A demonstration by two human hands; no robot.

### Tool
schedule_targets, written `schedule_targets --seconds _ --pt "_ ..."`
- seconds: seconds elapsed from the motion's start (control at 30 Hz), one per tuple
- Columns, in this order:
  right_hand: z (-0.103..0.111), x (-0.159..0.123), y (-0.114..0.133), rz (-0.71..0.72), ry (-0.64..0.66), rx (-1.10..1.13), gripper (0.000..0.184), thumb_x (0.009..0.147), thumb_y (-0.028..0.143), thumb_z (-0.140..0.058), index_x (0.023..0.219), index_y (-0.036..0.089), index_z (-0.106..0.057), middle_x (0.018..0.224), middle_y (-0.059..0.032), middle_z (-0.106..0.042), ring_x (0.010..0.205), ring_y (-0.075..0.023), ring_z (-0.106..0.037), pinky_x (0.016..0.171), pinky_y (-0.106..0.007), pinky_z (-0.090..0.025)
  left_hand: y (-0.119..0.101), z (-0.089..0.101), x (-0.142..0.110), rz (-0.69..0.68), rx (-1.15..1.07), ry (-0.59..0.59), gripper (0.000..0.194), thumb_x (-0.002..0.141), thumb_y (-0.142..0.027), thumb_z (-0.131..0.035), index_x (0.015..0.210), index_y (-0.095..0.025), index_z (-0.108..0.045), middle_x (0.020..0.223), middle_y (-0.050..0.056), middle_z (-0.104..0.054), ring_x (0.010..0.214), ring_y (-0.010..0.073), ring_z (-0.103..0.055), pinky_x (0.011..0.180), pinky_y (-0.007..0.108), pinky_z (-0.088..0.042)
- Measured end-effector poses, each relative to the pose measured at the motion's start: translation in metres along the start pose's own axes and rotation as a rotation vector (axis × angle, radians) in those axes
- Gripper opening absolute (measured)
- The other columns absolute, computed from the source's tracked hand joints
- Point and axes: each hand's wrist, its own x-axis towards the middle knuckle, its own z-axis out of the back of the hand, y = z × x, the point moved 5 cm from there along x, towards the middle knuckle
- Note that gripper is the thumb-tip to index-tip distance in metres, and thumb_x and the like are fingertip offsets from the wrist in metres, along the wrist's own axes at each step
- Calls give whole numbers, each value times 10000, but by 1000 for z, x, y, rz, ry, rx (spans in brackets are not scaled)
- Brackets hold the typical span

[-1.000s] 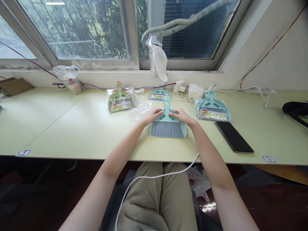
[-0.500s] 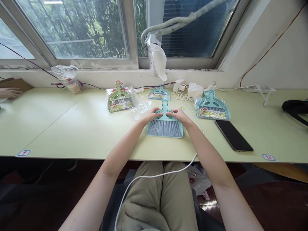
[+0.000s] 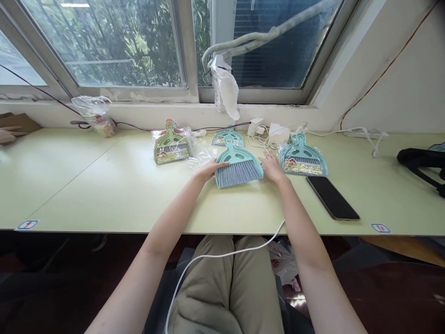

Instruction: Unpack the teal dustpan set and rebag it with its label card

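A light blue dustpan and brush set (image 3: 235, 160), its grey bristles toward me, is tilted over the table in front of me. My left hand (image 3: 209, 170) grips its left edge, thumb on top and the other fingers hidden underneath. My right hand (image 3: 273, 167) is off the set, just beyond its right edge. Its fingers are stretched forward and down at the table, by a small colourful piece (image 3: 261, 163) too small to make out. To the right of this hand lies a wrapped blue dustpan set (image 3: 301, 157).
A wrapped green dustpan set (image 3: 172, 146) and another blue one (image 3: 227, 137) lie at the back. A phone (image 3: 333, 198) is at right, near a white cable (image 3: 229, 253) that hangs over the table edge. White adapters (image 3: 279, 132) stand by the wall. Another person's hand (image 3: 9, 134) shows far left.
My right hand has let go of the dustpan set and moved right to the table. The set has lifted and turned, tilting in my left hand.
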Motion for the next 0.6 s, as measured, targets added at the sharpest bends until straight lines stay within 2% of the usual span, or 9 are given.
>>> schedule_targets --seconds 0.07,0.13,0.23,0.33,0.47,0.53,0.6 --pt "-11 -1 -3 3 106 -151 475 910 325 -489 1338 128 -549 1545 -152 -318 1473 -299 -153 1175 -518 -152 0 8 4 -38 -80 -75 514 613 -339 -814 1079 -209 -639 1130 85 -675 1079 246 -627 939 362 -498" --pt "-17 -3 -2 15 143 -198 473 930 349 -465 1341 132 -549 1556 -152 -292 1477 -301 -132 1168 -520 -175 -1 14 5 -74 -150 -140 500 625 -278 -798 1090 -231 -622 1137 66 -668 1081 233 -625 935 354 -511" --pt "-15 -4 3 25 72 -221 414 919 397 -492 1236 180 -647 1564 -113 -287 1477 -305 -124 1162 -535 -177 0 19 6 -103 -234 -219 486 639 -200 -768 1091 -241 -595 1125 48 -665 1047 209 -635 923 344 -526" --pt "-7 -3 4 2 -12 -180 362 892 425 -535 1141 226 -707 1538 -78 -351 1462 -305 -172 1156 -547 -189 1 18 5 -109 -256 -267 467 650 -164 -751 1077 -231 -572 1132 48 -655 1024 195 -639 903 344 -537" --pt "9 1 3 -33 -135 -30 395 918 434 -469 1142 218 -712 1526 -72 -370 1449 -294 -212 1161 -479 -224 3 15 6 -138 -269 -321 468 665 -135 -737 1078 -233 -541 1174 51 -639 1044 181 -632 889 326 -539" --pt "9 1 4 -36 -119 -15 429 915 453 -470 1199 210 -680 1557 -80 -310 1463 -305 -168 1164 -491 -200 6 13 7 -131 -280 -329 453 677 -135 -731 1073 -231 -533 1181 57 -638 1048 180 -631 886 313 -537" --pt "-1 0 5 -47 -27 -54 508 890 493 -509 1303 211 -597 1584 -98 -236 1476 -323 -105 1158 -554 -145 8 12 7 -116 -271 -322 439 682 -149 -734 1064 -228 -530 1174 64 -641 1043 188 -633 882 319 -537"
